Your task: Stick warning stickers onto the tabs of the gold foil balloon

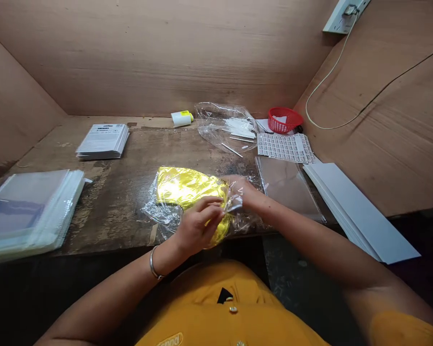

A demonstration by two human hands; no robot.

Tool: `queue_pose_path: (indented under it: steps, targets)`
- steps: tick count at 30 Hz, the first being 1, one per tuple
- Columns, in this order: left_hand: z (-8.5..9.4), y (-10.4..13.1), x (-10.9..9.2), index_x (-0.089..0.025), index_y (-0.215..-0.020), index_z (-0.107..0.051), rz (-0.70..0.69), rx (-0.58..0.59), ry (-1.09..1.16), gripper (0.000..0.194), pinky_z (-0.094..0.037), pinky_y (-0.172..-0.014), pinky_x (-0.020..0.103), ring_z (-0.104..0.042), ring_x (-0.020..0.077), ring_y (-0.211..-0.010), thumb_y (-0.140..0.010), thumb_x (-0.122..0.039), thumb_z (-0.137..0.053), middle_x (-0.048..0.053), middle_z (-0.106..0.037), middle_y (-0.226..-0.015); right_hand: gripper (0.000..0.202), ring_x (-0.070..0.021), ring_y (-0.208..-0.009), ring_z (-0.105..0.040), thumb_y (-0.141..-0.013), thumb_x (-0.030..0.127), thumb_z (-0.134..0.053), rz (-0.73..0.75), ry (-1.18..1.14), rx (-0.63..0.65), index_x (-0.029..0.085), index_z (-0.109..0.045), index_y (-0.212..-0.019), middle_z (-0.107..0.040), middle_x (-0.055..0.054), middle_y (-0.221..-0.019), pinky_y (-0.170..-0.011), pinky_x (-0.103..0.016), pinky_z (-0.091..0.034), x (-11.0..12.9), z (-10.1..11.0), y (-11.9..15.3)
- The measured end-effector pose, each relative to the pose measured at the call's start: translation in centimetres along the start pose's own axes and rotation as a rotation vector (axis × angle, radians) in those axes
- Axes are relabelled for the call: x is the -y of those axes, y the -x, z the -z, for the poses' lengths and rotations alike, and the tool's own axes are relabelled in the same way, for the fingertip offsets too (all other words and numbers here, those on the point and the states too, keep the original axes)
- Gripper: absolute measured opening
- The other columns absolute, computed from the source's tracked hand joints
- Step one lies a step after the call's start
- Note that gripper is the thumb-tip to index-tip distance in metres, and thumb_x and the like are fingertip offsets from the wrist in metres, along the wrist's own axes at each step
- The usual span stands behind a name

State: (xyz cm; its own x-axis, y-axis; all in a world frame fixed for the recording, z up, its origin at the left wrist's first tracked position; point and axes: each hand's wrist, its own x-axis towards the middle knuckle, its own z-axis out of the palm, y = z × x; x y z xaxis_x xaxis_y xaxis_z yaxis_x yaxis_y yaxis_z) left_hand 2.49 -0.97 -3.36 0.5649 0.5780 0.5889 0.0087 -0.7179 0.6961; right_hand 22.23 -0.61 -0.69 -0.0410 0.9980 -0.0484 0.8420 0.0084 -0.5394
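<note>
Pinching the bag near the front edge of the counter, the left hand should tug gently, sparing the foil; how the right hand grips, I cannot tell

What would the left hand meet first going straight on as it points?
Probably the bunched clear wrap just ahead of the left hand, then the right hand beyond; depth and contact are unclear.

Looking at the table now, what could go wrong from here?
The thin clear plastic around the gold foil piece might tear where the left hand and right hand are at it. The white card stack juts past the front edge of the table, so the nearby right arm could knock it off.
</note>
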Motion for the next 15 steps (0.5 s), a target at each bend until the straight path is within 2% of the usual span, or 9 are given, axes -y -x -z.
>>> queue_pose_path:
  steps: [2,3,5,7,8,9,11,13,15]
  targets:
    - [2.2,-0.7,1.4,-0.024,-0.100,-0.067,0.074,0.062,-0.101,0.018,-0.053,-0.089,0.032,-0.064,0.0218,-0.104,-0.084,-0.029,-0.061,0.008,-0.067,-0.112,0.015,-0.0187,-0.074,-0.061,-0.077,0.028,-0.067,-0.074,-0.009,-0.010,0.014,-0.069,-0.082,-0.070,-0.006,-0.082,-0.062,-0.025,-0.043,-0.7,-0.3,-0.8]
    - [3.8,-1.1,2.5,-0.025,-0.105,-0.066,0.198,0.021,-0.205,0.024,-0.051,-0.094,0.034,-0.063,0.0236,-0.108,-0.082,-0.033,-0.061,0.008,-0.066,-0.113,0.016,-0.0189,-0.071,-0.060,-0.074,0.030,-0.069,-0.113,-0.015,-0.015,0.014,-0.068,-0.078,-0.068,-0.007,-0.079,-0.059,-0.025,-0.041,-0.8,-0.5,-1.2]
    - [7.3,-2.1,5.1,-0.014,-0.117,-0.061,0.380,-0.122,-0.316,0.040,-0.041,-0.103,0.050,-0.053,0.0347,-0.121,-0.081,-0.031,-0.060,0.019,-0.060,-0.120,0.022,-0.0195,-0.067,-0.057,-0.066,0.031,-0.077,-0.184,-0.036,-0.022,0.014,-0.064,-0.066,-0.065,-0.007,-0.069,-0.057,-0.026,-0.037,-1.0,-0.7,-1.8]
    - [10.4,-2.9,7.7,-0.013,-0.119,-0.058,0.840,-0.168,-0.274,0.060,-0.040,-0.101,0.052,-0.047,0.0398,-0.126,-0.065,-0.033,-0.074,0.018,-0.062,-0.116,0.028,-0.0188,-0.063,-0.054,-0.056,0.030,-0.082,-0.243,-0.085,-0.010,0.016,-0.058,-0.055,-0.058,-0.004,-0.057,-0.055,-0.027,-0.034,-1.0,-0.8,-2.5]
    - [11.4,-3.2,8.6,-0.010,-0.114,-0.061,0.915,-0.140,-0.231,0.063,-0.045,-0.093,0.053,-0.053,0.0433,-0.118,-0.059,-0.034,-0.078,0.019,-0.067,-0.104,0.031,-0.0180,-0.061,-0.053,-0.053,0.029,-0.084,-0.266,-0.121,0.005,0.017,-0.055,-0.051,-0.054,-0.002,-0.052,-0.054,-0.027,-0.034,-0.9,-0.9,-2.9]
    - [12.0,-3.4,9.3,-0.009,-0.105,-0.064,0.990,-0.104,-0.164,0.060,-0.050,-0.084,0.050,-0.059,0.0433,-0.107,-0.053,-0.036,-0.081,0.017,-0.069,-0.092,0.033,-0.0171,-0.059,-0.052,-0.050,0.028,-0.085,-0.284,-0.166,0.025,0.017,-0.054,-0.048,-0.051,0.000,-0.049,-0.054,-0.027,-0.033,-0.9,-0.9,-3.3]
    - [12.0,-3.5,9.6,-0.010,-0.087,-0.067,1.028,-0.022,0.007,0.052,-0.054,-0.067,0.043,-0.067,0.0378,-0.082,-0.048,-0.042,-0.082,0.013,-0.070,-0.075,0.034,-0.0153,-0.055,-0.050,-0.050,0.030,-0.084,-0.314,-0.279,0.081,0.017,-0.052,-0.045,-0.048,0.001,-0.045,-0.053,-0.027,-0.034,-0.7,-1.0,-3.8]
    - [11.1,-3.5,9.0,-0.012,-0.082,-0.066,1.018,0.019,0.197,0.051,-0.054,-0.061,0.037,-0.068,0.0295,-0.070,-0.048,-0.047,-0.080,0.011,-0.071,-0.075,0.033,-0.0144,-0.051,-0.050,-0.055,0.034,-0.080,-0.341,-0.414,0.145,0.017,-0.054,-0.045,-0.051,0.001,-0.045,-0.052,-0.027,-0.036,-0.5,-1.3,-3.7]
    - [10.2,-3.3,7.9,-0.015,-0.088,-0.064,0.981,0.009,0.354,0.055,-0.055,-0.061,0.034,-0.067,0.0234,-0.068,-0.050,-0.050,-0.079,0.008,-0.072,-0.081,0.030,-0.0143,-0.048,-0.050,-0.059,0.037,-0.075,-0.361,-0.552,0.205,0.017,-0.056,-0.047,-0.056,-0.001,-0.049,-0.050,-0.028,-0.038,-0.1,-1.4,-3.2]
